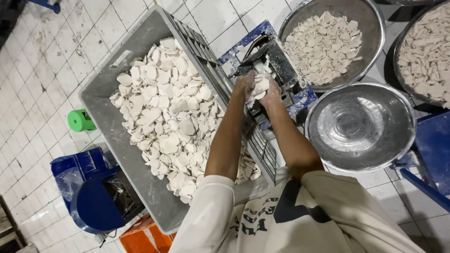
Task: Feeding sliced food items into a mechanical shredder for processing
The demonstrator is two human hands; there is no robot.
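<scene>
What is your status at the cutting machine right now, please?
Left hand and right hand together grip a stack of white dough pieces over the small machine. Grey crate alongside. Nothing blocking.

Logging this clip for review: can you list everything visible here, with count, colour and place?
crate: one, grey plastic, left of centre, full of pale flat dough pieces
small machine: one, dark metal on a blue frame, beside the crate's right wall
full bowls: two, steel, top right, holding pale pieces
empty bowl: one, steel, right of centre
cup-like thing: one, green, on the tiled floor at left
blue machine: one, bottom left
orange box: one, bottom edge
left hand: floured, holding a clump of pieces at the small machine
right hand: floured, on the same clump
</scene>
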